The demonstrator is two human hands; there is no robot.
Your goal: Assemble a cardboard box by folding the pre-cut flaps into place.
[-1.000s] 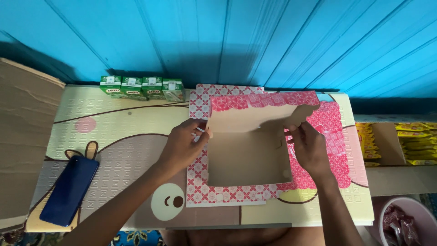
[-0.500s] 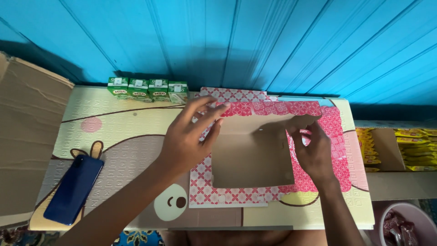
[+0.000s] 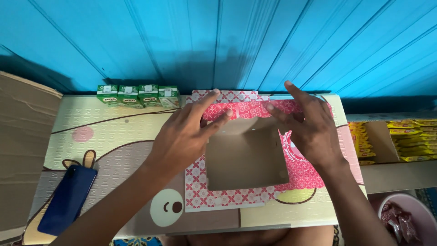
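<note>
A flat cardboard box blank, brown inside with a pink and white patterned outside, lies on a cartoon-printed mat. My left hand rests palm down on its left part, fingers stretched toward the patterned far flap. My right hand lies spread over the right part, fingertips touching the same far flap. Neither hand grips anything; both press flat on the cardboard.
Several small green drink cartons stand in a row at the mat's far left against a blue wall. A dark blue phone lies at the near left. Brown cardboard lies left; yellow packets and a pink bowl sit right.
Both hands have let go of the raised side flaps and moved up to the far edge. The brown panel now lies flatter under spread fingers.
</note>
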